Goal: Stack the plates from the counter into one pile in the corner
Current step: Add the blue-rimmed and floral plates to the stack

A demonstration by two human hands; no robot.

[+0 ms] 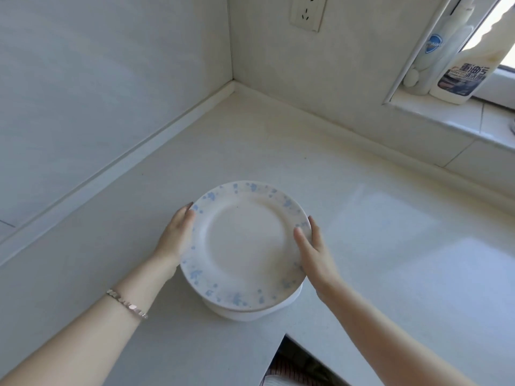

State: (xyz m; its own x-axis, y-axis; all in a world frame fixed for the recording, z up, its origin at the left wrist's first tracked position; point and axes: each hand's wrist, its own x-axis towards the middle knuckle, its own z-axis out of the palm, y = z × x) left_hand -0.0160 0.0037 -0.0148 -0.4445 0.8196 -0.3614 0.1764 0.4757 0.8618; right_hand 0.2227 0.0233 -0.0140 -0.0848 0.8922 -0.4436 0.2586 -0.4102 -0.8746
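A pile of white plates (245, 246) sits at the middle of the white counter (390, 232), near its front edge. The top plate has blue speckles round its rim, and a plain white one shows below at the front (245, 314). My left hand (175, 235) holds the pile's left side, fingers mostly hidden under the rim. My right hand (312, 246) grips the right side, thumb lying on the top plate's rim and fingers behind it. The counter's corner (234, 84) lies well beyond the pile.
White walls meet at the corner, with a power socket (306, 12) high on the right one. Two cleaner bottles (459, 71) stand on the window sill at the upper right. The counter's front edge has a notch (287, 338) just below the pile.
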